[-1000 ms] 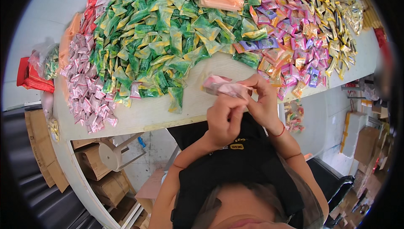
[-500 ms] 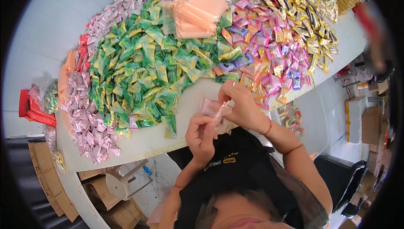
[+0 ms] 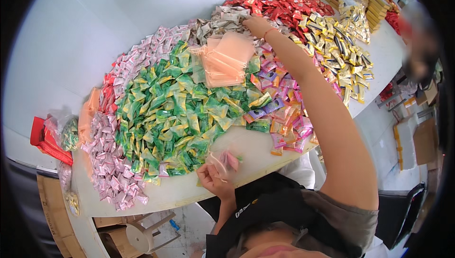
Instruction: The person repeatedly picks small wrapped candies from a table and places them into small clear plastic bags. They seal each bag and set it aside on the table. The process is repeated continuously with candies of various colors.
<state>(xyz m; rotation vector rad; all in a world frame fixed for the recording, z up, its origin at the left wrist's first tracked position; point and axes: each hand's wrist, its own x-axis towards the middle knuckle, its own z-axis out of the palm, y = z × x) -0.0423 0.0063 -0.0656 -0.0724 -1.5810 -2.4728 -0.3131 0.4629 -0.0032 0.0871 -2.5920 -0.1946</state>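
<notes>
Left hand (image 3: 213, 180) pinches sheer pouch (image 3: 220, 165), 6 o'clock.
Right hand (image 3: 259, 25) at grey packets (image 3: 222, 21), 1 o'clock; fingers: can't tell.

1. Hands: two showed, left hand (image 3: 215, 179) and right hand (image 3: 258, 25).
2. Sheer pouch (image 3: 218, 166): left hand had one.
3. Peach drawstring pouches (image 3: 225, 63): one stack; overlap blocked a unit count.
4. Green-yellow packets (image 3: 180, 111): made one heap, dozens.
5. Pale pink packets (image 3: 109, 153): sat in two patches, dozens.
6. Red packets at back (image 3: 275, 2), black-yellow packets (image 3: 341, 49), grey-brown packets (image 3: 218, 26): each formed one heap, dozens.
7. White stool (image 3: 140, 238): there was one.
</notes>
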